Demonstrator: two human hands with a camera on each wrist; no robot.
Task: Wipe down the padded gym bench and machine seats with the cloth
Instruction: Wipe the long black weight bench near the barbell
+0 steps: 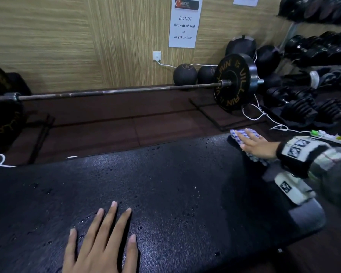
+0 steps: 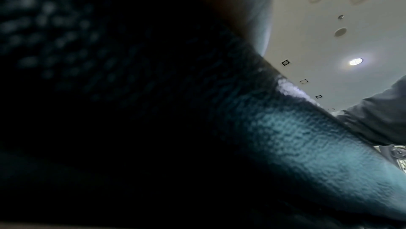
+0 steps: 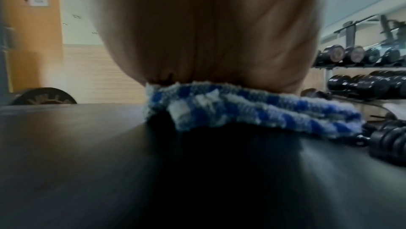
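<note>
- Your right hand [image 1: 258,145] lies flat with straight fingers on the cloth [image 1: 242,135], pressing it onto the far right corner of the bench [image 1: 165,184].
- Your left hand [image 1: 100,241] is spread wide, palm down on the pad nearer you, holding nothing; it looks to be bracing you.
- The cloth is a blue-and-white check, folded into a few layers in the right wrist view [image 3: 252,111]. It should be light, soft and limp, so it will likely bunch under a push; keep the palm over its middle and the fingers over its leading edge.
- The pad is black, grained and beaded with droplets between your hands. Wet vinyl is probably slick, so the cloth should glide, and your bracing hand may slip.
- Most of the pad, from the cloth across to your left hand, looks unwiped.
- Beyond your right hand a white cord [image 1: 264,115] and a power strip [image 1: 327,134] lie on the floor just past the bench edge; mind the cloth doesn't flick water there.
- Past both hands a barbell [image 1: 116,92] lies on the floor, with dumbbells [image 1: 311,50] racked right. Neither blocks the pad.
</note>
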